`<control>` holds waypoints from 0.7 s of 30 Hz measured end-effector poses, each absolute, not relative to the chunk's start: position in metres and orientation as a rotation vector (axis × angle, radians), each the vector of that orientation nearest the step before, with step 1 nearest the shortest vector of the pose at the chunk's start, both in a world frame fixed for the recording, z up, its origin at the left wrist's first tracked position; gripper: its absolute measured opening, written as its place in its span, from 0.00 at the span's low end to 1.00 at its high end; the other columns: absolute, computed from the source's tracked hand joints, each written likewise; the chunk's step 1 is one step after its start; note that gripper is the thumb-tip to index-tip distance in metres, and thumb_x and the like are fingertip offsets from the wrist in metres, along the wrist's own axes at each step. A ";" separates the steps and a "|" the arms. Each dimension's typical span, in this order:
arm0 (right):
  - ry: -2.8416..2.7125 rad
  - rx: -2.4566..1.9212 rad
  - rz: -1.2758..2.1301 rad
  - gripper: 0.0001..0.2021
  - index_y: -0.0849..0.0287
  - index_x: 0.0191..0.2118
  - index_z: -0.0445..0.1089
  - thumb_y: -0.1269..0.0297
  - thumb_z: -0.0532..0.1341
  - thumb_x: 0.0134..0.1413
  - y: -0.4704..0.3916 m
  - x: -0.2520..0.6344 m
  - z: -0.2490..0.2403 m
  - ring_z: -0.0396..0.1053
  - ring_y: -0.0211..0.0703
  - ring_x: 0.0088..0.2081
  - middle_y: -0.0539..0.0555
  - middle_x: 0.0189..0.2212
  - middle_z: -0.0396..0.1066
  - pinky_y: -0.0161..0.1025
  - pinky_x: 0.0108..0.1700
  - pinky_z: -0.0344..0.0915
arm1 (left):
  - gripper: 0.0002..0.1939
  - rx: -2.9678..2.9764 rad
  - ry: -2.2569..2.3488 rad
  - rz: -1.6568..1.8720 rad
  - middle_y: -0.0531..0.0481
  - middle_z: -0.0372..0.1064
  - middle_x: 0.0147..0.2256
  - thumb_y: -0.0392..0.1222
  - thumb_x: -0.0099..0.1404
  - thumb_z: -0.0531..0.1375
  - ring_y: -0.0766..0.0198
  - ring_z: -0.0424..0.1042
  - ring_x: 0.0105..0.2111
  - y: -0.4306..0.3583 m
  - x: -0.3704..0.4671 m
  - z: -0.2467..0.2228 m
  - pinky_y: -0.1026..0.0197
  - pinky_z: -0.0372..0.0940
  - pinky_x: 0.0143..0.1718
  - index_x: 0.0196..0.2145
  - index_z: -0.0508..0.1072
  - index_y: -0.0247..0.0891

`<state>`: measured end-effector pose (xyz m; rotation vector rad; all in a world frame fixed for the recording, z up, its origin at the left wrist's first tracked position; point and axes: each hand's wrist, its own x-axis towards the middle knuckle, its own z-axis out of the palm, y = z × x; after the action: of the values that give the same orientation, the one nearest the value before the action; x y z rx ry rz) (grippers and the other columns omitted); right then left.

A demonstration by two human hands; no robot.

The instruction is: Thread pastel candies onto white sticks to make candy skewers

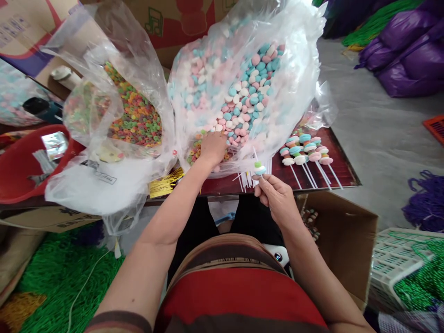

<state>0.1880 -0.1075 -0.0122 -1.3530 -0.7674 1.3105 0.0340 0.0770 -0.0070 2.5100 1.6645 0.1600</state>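
Observation:
My left hand [212,147] reaches into the mouth of a big clear plastic bag [294,69] full of pink, blue and white marshmallow candies [243,92]; its fingers are buried among the sweets, so what they grip is hidden. My right hand [275,196] pinches a thin white stick [255,159] that carries a green and a blue-white candy [259,168] near its top. More bare white sticks [245,180] lie on the dark red table [342,169] just beyond that hand.
Several finished candy skewers [305,150] lie on the table's right side. A second clear bag holds small multicoloured ring candies [137,115]. Gold twist ties [166,182] lie between. A red tub [21,169] sits left, an open cardboard box [342,236] right.

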 end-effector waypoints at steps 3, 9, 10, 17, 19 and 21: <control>-0.768 -1.358 1.312 0.19 0.60 0.38 0.75 0.47 0.68 0.55 -0.107 0.191 -0.012 0.51 0.30 0.18 0.46 0.21 0.66 0.33 0.20 0.43 | 0.12 2.503 1.648 0.219 0.33 0.78 0.48 0.31 0.67 0.59 0.41 0.74 0.52 0.076 0.028 -0.009 0.42 0.60 0.59 0.42 0.82 0.36; -0.781 -1.349 1.331 0.20 0.60 0.38 0.75 0.45 0.67 0.56 -0.108 0.188 -0.014 0.50 0.30 0.18 0.46 0.21 0.65 0.33 0.20 0.43 | 0.12 2.360 1.679 0.433 0.39 0.78 0.41 0.38 0.72 0.57 0.48 0.74 0.46 0.084 0.022 -0.010 0.51 0.62 0.50 0.37 0.81 0.38; -0.787 -1.348 1.333 0.20 0.60 0.39 0.75 0.45 0.67 0.56 -0.109 0.187 -0.014 0.50 0.30 0.18 0.46 0.21 0.65 0.34 0.20 0.43 | 0.12 2.354 1.695 0.453 0.38 0.77 0.40 0.40 0.73 0.57 0.47 0.73 0.46 0.085 0.024 -0.011 0.50 0.62 0.51 0.36 0.81 0.38; -0.808 -1.363 1.314 0.19 0.60 0.38 0.75 0.46 0.65 0.58 -0.109 0.188 -0.017 0.50 0.30 0.18 0.46 0.21 0.65 0.34 0.21 0.44 | 0.11 2.467 1.712 0.223 0.33 0.74 0.52 0.34 0.71 0.58 0.39 0.67 0.58 0.078 0.042 -0.003 0.43 0.56 0.60 0.41 0.81 0.34; -0.793 -1.353 1.318 0.19 0.60 0.38 0.75 0.46 0.66 0.58 -0.109 0.189 -0.019 0.50 0.30 0.18 0.45 0.21 0.65 0.34 0.20 0.43 | 0.11 2.480 1.697 0.172 0.33 0.74 0.53 0.32 0.70 0.58 0.39 0.67 0.59 0.073 0.041 0.001 0.42 0.56 0.60 0.43 0.82 0.35; -0.782 -1.344 1.332 0.20 0.60 0.39 0.76 0.46 0.66 0.57 -0.110 0.189 -0.022 0.50 0.30 0.18 0.45 0.21 0.65 0.33 0.20 0.43 | 0.12 2.506 1.670 0.135 0.33 0.74 0.53 0.32 0.69 0.59 0.39 0.67 0.59 0.067 0.036 0.003 0.41 0.56 0.61 0.44 0.82 0.36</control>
<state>0.1890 -0.1096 -0.0218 -1.3443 -0.7823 1.3319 0.0360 0.0670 0.0027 2.5057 1.6704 0.1353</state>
